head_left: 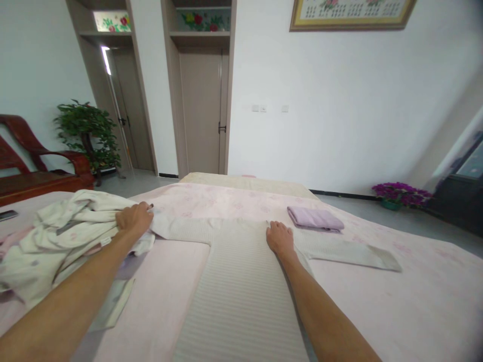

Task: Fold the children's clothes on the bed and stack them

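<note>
A pale grey striped long-sleeved shirt (241, 286) lies spread flat, its sleeves stretched out to both sides. At the end of its left-hand sleeve is my left hand (136, 219), fingers closed on the cuff. My right hand (279, 236) is near the neck and right shoulder of the shirt, its fingers curled down and together on the fabric. Beside my left hand rises a crumpled heap of white patterned clothes (75, 221). Just beyond the right sleeve rests a folded lilac cloth (315, 218).
Everything lies on a broad surface with a pink floral cover (426, 286). A phone (8, 215) is at its far left edge. Further off are a red wooden chair (41, 161), a leafy plant (88, 133), a closed door (199, 110) and purple flowers (400, 193) on the floor.
</note>
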The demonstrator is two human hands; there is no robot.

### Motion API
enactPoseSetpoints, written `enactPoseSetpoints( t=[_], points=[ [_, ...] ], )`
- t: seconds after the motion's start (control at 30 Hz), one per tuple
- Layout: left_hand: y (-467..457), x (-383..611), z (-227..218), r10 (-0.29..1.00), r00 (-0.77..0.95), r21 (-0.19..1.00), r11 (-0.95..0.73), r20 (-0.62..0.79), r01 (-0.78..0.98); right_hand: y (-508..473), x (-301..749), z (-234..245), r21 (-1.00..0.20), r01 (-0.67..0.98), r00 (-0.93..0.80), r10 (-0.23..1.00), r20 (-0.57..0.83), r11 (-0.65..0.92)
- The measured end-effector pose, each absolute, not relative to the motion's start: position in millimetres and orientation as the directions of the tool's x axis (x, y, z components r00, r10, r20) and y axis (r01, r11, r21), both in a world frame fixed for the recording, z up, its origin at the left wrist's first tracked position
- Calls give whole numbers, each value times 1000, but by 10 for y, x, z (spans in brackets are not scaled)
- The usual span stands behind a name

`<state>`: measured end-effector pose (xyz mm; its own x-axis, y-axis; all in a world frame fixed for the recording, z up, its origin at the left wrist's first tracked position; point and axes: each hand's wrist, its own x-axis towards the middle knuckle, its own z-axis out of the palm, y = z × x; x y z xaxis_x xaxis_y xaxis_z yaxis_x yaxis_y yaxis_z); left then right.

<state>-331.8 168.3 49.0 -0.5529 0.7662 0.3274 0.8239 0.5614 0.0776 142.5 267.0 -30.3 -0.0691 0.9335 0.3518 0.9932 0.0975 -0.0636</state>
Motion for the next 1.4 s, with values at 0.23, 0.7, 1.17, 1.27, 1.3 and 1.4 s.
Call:
enactPoseSetpoints(
  t=[0.23,0.7,1.17,1.27,1.3,1.4],
  points=[
    [1650,-2394,522,729,-438,553,97,527,827,2639,1426,-284,-73,992,-67,932,356,99],
    [1244,-1007,-286,927,-21,560,-209,376,801,2651,1455,-289,-90,988,-83,923,376,126],
    [1230,-1080,-229,846,-255,588,-82,467,805,2174,1205,-63,-515,781,-234,929,286,354],
    [1214,-1082,-215,831,-248,599,-123,499,792,1961,993,-87,-885,412,-343,937,71,218],
    [1210,-1081,-213,827,-237,603,-148,511,784,1899,922,-85,-943,306,-374,927,7,130],
    [1196,-1069,-210,821,-198,616,-218,535,757,1744,727,-25,-987,151,-458,882,-113,-48]
  ],
)
